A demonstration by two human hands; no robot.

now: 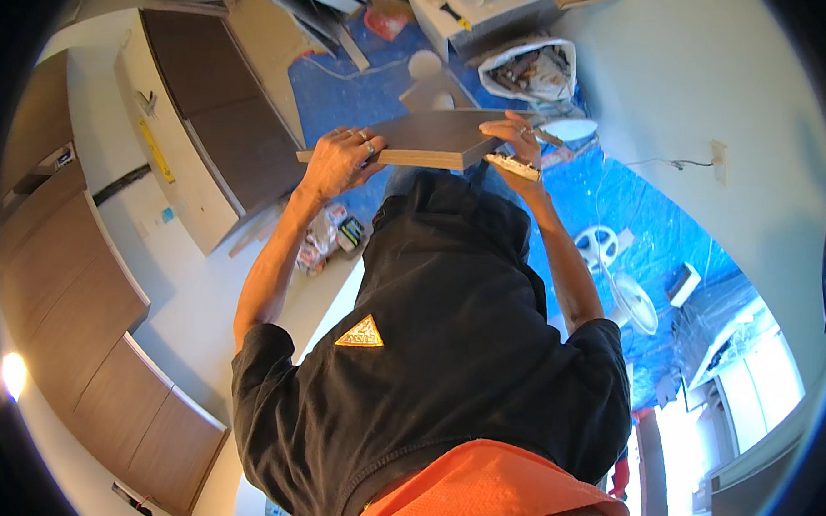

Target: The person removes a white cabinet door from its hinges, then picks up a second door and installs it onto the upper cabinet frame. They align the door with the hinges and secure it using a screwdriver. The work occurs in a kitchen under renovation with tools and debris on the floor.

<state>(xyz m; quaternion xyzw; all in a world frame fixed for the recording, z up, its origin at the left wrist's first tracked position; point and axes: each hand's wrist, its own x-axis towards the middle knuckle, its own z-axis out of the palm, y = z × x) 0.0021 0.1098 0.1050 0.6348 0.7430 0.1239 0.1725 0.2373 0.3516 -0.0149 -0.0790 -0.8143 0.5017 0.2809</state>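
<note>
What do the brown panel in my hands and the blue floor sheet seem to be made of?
Brown panel: probably wood-based board with a smooth, low-sheen brown facing; its edge shows paler tan. Blue floor sheet: likely plastic film, fairly glossy, judging by its wrinkles and bright reflections, though coated tarp is possible.

Wrinkled blue plastic floor sheeting [606,201] carries an open white sack of brown debris [571,62], a round white fan-like object [636,304] and a small white rectangular block [684,284]. A black-and-yellow brush-like tool [459,19] lies on a pale, box-shaped stand [505,14].
</note>
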